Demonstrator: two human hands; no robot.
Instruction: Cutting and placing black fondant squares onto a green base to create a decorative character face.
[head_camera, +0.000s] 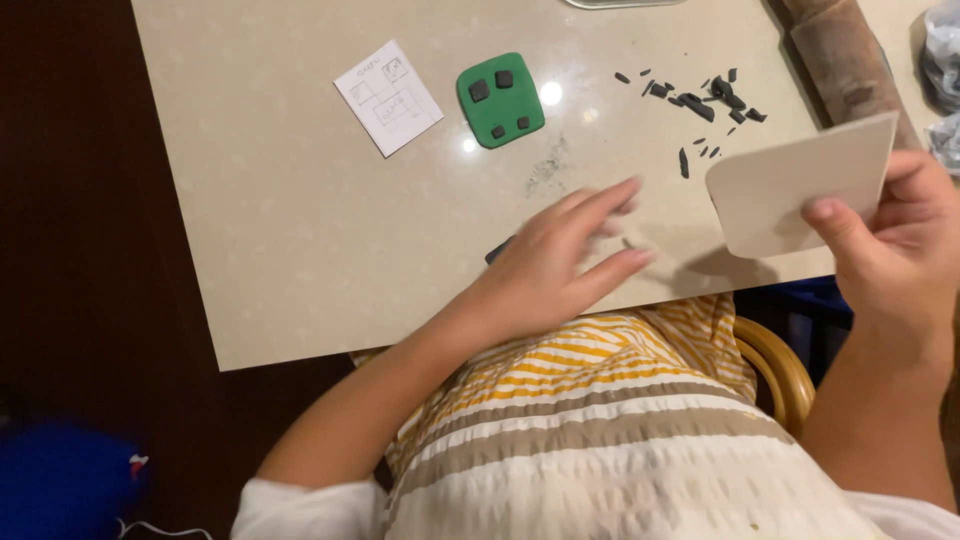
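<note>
Our left hand (560, 255) lies spread flat on the bench (300, 230), seemingly over a dark clay strip (497, 249); our right hand (890, 240) pinches a beige card (790, 185).

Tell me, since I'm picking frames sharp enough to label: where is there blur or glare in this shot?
Head view: the left hand is smeared by motion blur, fingers streaked; the right hand and its pale card are sharper; bright glare spots sit on the table beside the green clay slab; the room left of the table is dark.
</note>
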